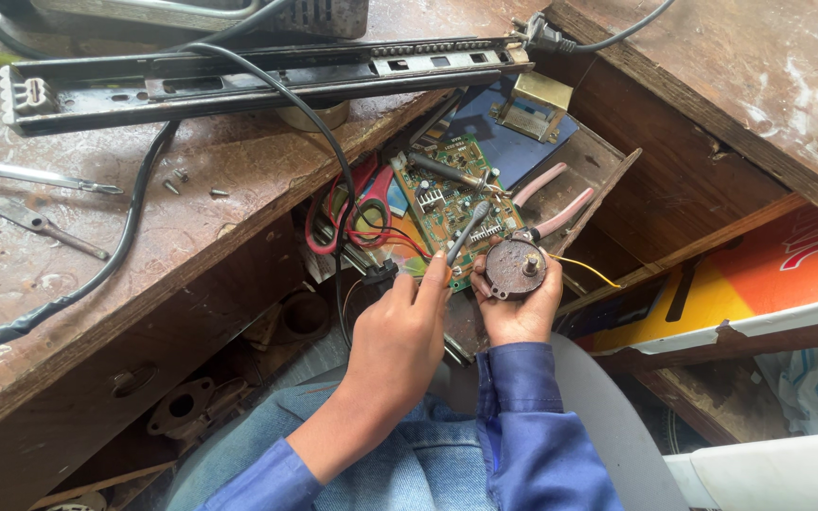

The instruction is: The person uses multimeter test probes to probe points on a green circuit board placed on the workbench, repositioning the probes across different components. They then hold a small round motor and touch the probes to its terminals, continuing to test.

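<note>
Down in the open drawer (608,166) below the bench lie a green circuit board (452,203), a small boxy transformer (534,102) on a blue sheet, pink-handled pliers (546,201), red-handled scissors (357,203) and a tangle of red and yellow wires. Your right hand (520,308) is curled shut around a small round motor (515,268), shaft facing up, held just over the drawer's near edge; a yellow wire (584,268) trails from it to the right. Your left hand (400,336) is closed in a pen grip on a soldering iron (466,234), whose tip points up and right over the board, just beside the motor. Its black cable (267,80) runs from the hand up over the bench edge and across the worktop.

On the wooden bench (97,246) to your left sit a long metal drawer slide (257,76), a screwdriver (35,176), a flat metal tool and a few loose screws (191,185). A second wooden top (740,85) slopes away on your right, with a plug (542,36) at its corner and an orange and yellow box (759,284) beneath it.

Both benches close in on the drawer, so your hands work in a narrow gap between their edges, with the cable crossing the left side. Your lap, in blue denim, lies beneath.
</note>
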Available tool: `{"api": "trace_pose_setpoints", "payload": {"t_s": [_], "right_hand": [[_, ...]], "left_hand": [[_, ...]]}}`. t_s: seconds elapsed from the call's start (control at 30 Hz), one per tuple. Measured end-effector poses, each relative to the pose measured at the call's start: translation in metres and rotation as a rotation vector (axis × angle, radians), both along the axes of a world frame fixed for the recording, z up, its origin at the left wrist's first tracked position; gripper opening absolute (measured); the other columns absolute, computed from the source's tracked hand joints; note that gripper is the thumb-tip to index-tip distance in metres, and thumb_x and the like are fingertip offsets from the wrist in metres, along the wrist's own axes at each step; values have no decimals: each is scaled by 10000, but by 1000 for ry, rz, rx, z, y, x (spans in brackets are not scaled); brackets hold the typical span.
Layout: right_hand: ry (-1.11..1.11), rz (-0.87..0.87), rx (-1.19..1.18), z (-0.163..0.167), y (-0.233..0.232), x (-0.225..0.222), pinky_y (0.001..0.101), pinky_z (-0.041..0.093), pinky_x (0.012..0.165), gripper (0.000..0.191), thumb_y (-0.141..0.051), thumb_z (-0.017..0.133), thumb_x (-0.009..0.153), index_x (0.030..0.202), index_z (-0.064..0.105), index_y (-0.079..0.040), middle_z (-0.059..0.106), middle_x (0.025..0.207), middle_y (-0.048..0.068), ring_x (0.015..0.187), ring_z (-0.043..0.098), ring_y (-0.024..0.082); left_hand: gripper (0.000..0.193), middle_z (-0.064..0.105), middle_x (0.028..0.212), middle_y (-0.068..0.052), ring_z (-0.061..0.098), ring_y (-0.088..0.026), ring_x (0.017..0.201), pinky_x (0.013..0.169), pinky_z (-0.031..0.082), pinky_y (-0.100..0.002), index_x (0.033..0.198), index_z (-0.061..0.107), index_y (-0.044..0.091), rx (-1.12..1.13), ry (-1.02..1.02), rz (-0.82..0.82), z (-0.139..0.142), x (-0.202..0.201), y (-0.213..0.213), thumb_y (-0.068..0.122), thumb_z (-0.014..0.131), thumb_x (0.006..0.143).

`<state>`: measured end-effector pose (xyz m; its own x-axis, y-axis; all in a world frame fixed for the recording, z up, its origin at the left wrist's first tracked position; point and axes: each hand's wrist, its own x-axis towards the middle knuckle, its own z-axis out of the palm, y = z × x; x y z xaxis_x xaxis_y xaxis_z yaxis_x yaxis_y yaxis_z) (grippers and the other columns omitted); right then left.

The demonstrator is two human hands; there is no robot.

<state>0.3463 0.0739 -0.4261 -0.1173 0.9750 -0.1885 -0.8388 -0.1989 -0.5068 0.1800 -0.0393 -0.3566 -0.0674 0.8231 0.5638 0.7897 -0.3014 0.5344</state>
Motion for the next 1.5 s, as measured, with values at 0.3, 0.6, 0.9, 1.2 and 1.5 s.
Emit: {"api": "trace_pose_setpoints", "payload": {"t_s": [0.3, 0.6, 0.9, 1.2, 1.5], "right_hand": [[-31, -27, -8, -3, 1, -1, 356, 431, 535, 454, -423, 481, 952, 1171, 605, -45, 686, 1037, 144, 786, 633, 314], [-37, 2, 4, -4, 4, 0, 352, 413, 492, 438, -405, 462, 966, 1163, 604, -41, 708, 1088, 156, 737, 635, 313], [-55, 8, 23, -5, 4, 1, 341, 423, 501, 437, -412, 487, 963, 1136, 639, -41, 689, 1036, 161, 724, 627, 307], [-142, -30, -45, 2, 2, -4, 328, 429, 515, 450, -426, 497, 930, 1102, 661, -44, 701, 953, 105, 731, 627, 252], [-37, 105, 183, -6, 1, 5, 327, 440, 549, 525, -458, 495, 995, 1187, 649, 6, 652, 864, 195, 698, 598, 284]], "left_hand": [[571, 573, 900, -158, 658, -309, 704, 597, 529, -419, 1335, 621, 61, -9, -9, -24, -2, -3, -3, -63, 630, 778], [486, 580, 895, -161, 652, -320, 677, 566, 531, -422, 1310, 640, 77, -13, -73, -15, -1, -4, -2, -22, 660, 834], [583, 573, 861, -126, 658, -295, 693, 569, 528, -418, 1300, 650, 86, -29, -17, -99, 7, 4, -15, -58, 641, 735], [655, 582, 903, -114, 669, -290, 715, 573, 542, -413, 1331, 637, 88, -92, 19, -124, 6, 6, -12, -62, 644, 693], [599, 588, 871, -130, 652, -287, 604, 508, 531, -395, 1349, 622, 86, 50, 31, -22, 14, 3, -11, -32, 652, 763]]}}
